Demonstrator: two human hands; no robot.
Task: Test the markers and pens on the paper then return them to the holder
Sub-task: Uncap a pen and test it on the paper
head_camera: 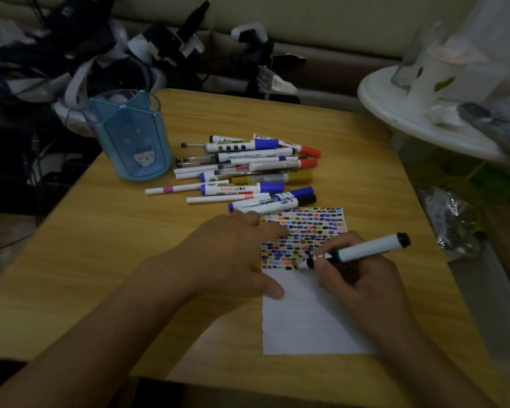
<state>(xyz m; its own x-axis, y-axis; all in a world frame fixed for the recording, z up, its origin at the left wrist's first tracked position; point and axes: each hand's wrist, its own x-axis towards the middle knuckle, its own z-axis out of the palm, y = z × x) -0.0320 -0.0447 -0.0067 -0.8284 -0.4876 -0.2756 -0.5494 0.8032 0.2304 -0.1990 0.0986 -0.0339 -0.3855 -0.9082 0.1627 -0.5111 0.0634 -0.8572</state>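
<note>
A white sheet of paper (306,313) lies on the wooden table (106,260), its upper half covered in small coloured marks. My right hand (362,278) grips a white marker with a black end (368,248), its tip touching the paper at the lowest row of marks. My left hand (233,254) lies flat with straight fingers on the paper's left edge. A pile of several markers and pens (248,169) lies beyond the paper. The blue translucent holder (130,136) stands upright to the left of the pile.
A white round tray (395,113) with cups and clutter sits at the right, beyond the table corner. Dark tangled items (100,48) lie behind the holder. A crinkled plastic bag (451,222) rests off the table's right edge.
</note>
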